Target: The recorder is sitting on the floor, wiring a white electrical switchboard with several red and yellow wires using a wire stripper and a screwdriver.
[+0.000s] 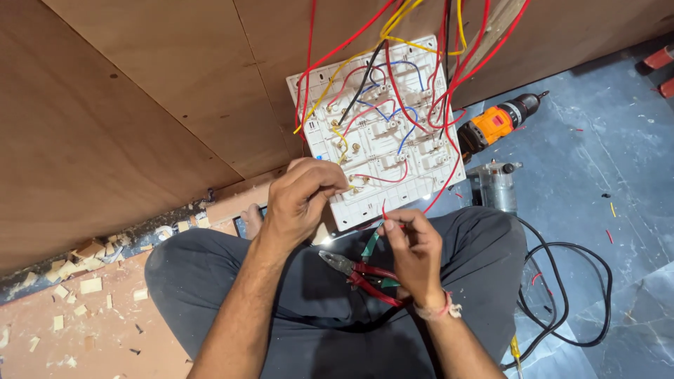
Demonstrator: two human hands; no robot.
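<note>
Here, a white switch plate point(379, 126) leans back-side-out against a brown plywood panel point(126, 105), its moulded compartments each holding a switch module with brass screw terminals, and red, yellow, blue and black wires point(393, 77) looping between them and running up out of view. The left hand point(302, 200) is bunched at the plate's lower left edge, fingers drawn together and touching it around a yellow wire end — whether it pinches that wire cannot be told. The right hand point(414, 249) sits just below the plate's bottom edge, thumb and forefinger pinched on a short red wire point(385, 210) that stands up from the fingertips, while the same hand's palm is closed on red-handled pliers point(358, 274) whose steel nose points left over the lap. The two hands are near each other but apart. The person sits cross-legged in grey trousers point(232, 281). An orange cordless drill point(498, 123) lies on the grey floor right of the plate, with a black cable point(569, 295) coiled nearby — wood chips point(77, 281) litter the left.
</note>
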